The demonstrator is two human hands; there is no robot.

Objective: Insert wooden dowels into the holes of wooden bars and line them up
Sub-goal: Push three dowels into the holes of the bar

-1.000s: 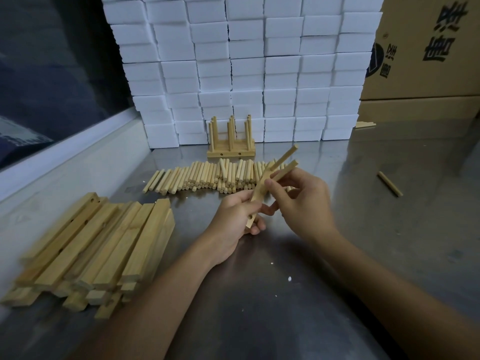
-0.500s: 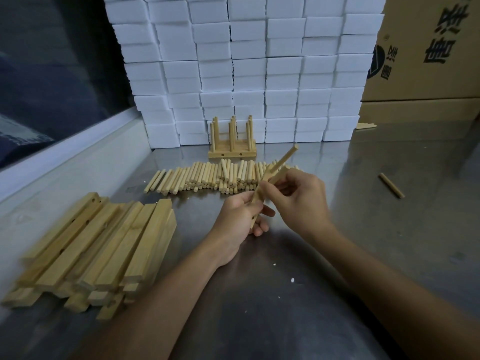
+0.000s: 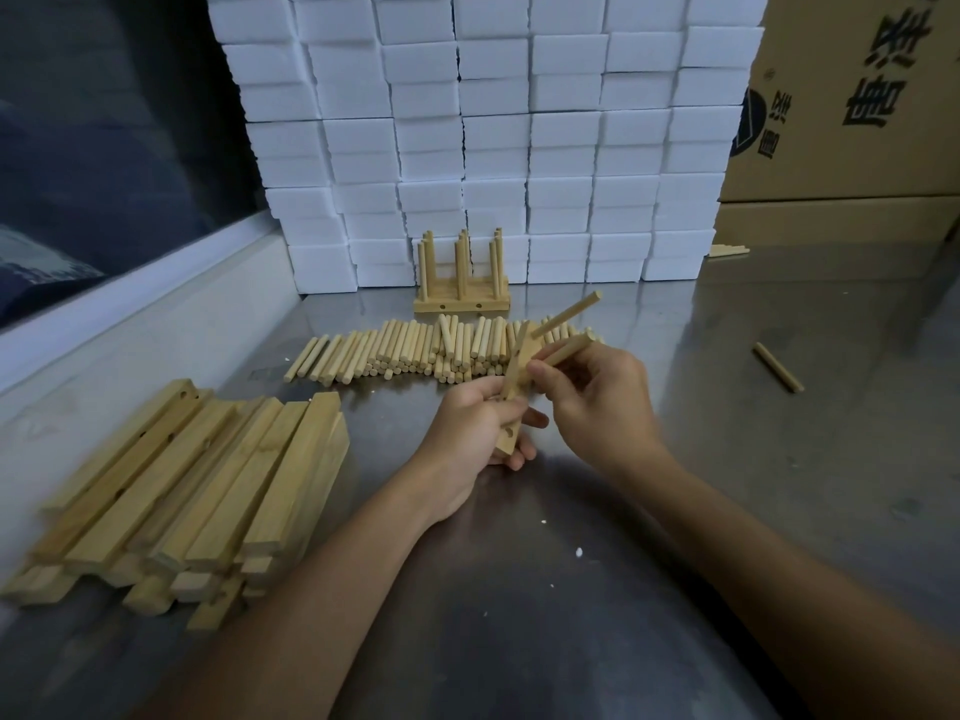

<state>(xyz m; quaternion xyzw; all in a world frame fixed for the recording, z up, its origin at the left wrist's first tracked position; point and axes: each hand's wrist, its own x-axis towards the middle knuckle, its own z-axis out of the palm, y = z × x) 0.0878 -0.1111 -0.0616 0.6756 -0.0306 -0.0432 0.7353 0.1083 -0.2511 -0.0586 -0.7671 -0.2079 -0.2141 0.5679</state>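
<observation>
My left hand (image 3: pixel 470 431) grips a short wooden bar (image 3: pixel 511 402) held upright and tilted above the metal table (image 3: pixel 571 589). One dowel (image 3: pixel 569 314) sticks out of the bar's upper part, pointing up and right. My right hand (image 3: pixel 597 400) pinches a second dowel (image 3: pixel 563 351) with its near end at the bar's middle. An empty hole shows near the bar's lower end. A row of loose dowels (image 3: pixel 415 350) lies just behind my hands. Several finished bars with upright dowels (image 3: pixel 461 278) stand at the back.
A stack of bare wooden bars (image 3: pixel 187 491) lies at the left. White foam blocks (image 3: pixel 493 132) are stacked along the back, and cardboard boxes (image 3: pixel 852 111) stand at the right. A single dowel (image 3: pixel 777 366) lies apart on the right of the table.
My right hand has drawn the second dowel down along the bar toward its middle. The bar and both hands have stayed in about the same place.
</observation>
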